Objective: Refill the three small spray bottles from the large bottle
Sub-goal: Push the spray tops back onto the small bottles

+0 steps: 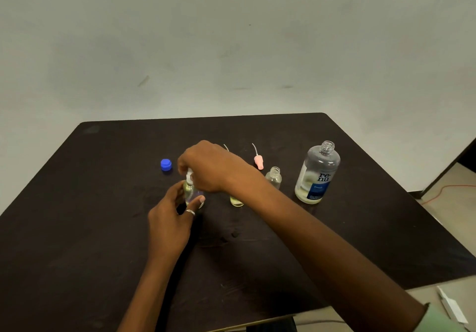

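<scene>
A small clear spray bottle (190, 190) with pale yellow liquid stands on the dark table (103, 203). My left hand (170, 218) grips its body. My right hand (208, 167) reaches over from the right and pinches the white spray head (189, 174) on its neck. A second small bottle (236, 200), mostly hidden behind my right forearm, holds yellowish liquid. A third small bottle (273, 177) stands open to its right. The large bottle (317, 173) with a blue label stands uncapped at the right, with liquid low inside.
A blue cap (166, 165) lies left of my hands. A pink spray head (258, 160) with its tube lies behind the bottles, and another tube tip (226, 147) shows past my right hand. The floor with an orange cable (443, 192) lies beyond the table's right edge.
</scene>
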`<action>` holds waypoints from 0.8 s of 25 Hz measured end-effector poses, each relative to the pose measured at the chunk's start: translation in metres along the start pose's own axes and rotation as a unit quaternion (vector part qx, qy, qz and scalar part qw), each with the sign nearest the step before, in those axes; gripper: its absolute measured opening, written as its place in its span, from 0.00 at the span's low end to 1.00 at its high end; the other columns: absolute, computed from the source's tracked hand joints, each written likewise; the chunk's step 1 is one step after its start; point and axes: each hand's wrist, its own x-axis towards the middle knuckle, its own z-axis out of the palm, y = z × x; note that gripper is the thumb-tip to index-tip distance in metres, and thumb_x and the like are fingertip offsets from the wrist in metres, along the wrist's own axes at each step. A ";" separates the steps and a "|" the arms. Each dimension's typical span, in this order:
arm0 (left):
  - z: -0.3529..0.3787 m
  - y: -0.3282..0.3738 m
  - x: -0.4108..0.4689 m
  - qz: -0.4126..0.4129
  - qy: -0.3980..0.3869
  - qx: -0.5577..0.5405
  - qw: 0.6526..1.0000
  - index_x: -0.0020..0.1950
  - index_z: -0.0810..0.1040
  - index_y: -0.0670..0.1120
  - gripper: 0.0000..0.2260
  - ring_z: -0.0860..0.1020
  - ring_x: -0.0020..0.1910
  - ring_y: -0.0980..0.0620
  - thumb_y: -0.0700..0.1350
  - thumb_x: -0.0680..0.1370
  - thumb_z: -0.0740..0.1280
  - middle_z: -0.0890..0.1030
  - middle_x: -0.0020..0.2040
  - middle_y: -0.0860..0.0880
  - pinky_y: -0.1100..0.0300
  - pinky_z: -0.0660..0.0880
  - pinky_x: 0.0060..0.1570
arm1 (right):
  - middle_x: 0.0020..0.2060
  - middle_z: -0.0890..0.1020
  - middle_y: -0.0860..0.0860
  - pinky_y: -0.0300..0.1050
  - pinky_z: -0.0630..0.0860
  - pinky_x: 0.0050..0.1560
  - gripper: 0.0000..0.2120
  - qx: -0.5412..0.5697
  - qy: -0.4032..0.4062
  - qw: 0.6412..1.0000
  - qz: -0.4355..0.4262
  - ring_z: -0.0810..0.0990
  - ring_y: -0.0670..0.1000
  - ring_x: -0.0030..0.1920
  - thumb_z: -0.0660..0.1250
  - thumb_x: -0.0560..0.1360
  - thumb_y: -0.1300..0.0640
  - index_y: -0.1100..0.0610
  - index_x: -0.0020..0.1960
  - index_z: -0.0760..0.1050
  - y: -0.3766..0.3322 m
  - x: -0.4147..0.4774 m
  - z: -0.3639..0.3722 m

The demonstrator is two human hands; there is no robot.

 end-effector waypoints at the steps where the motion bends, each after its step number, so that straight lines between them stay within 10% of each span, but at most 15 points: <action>1: 0.000 0.000 0.000 -0.001 0.000 0.001 1.000 0.68 0.76 0.51 0.22 0.77 0.50 0.69 0.49 0.75 0.74 0.82 0.55 0.59 0.77 0.69 0.47 | 0.50 0.82 0.54 0.42 0.76 0.49 0.13 0.001 0.007 1.000 0.002 0.81 0.52 0.49 0.69 0.74 0.63 0.57 0.58 0.79 0.001 -0.001 0.000; 14: -0.002 0.007 -0.004 0.021 0.010 0.007 1.000 0.62 0.74 0.58 0.18 0.76 0.46 0.76 0.44 0.76 0.73 0.77 0.46 0.68 0.80 0.69 0.44 | 0.28 0.68 0.49 0.44 0.65 0.32 0.17 -0.119 0.090 0.988 0.048 0.67 0.47 0.27 0.61 0.80 0.43 0.55 0.40 0.68 -0.008 0.002 0.005; 20: -0.001 0.000 0.000 0.013 0.020 0.027 0.999 0.65 0.77 0.54 0.18 0.78 0.49 0.71 0.49 0.75 0.74 0.82 0.50 0.61 0.76 0.73 0.47 | 0.53 0.81 0.52 0.47 0.75 0.49 0.15 0.019 -0.031 0.999 0.000 0.79 0.54 0.52 0.69 0.76 0.46 0.54 0.58 0.77 0.007 0.006 -0.009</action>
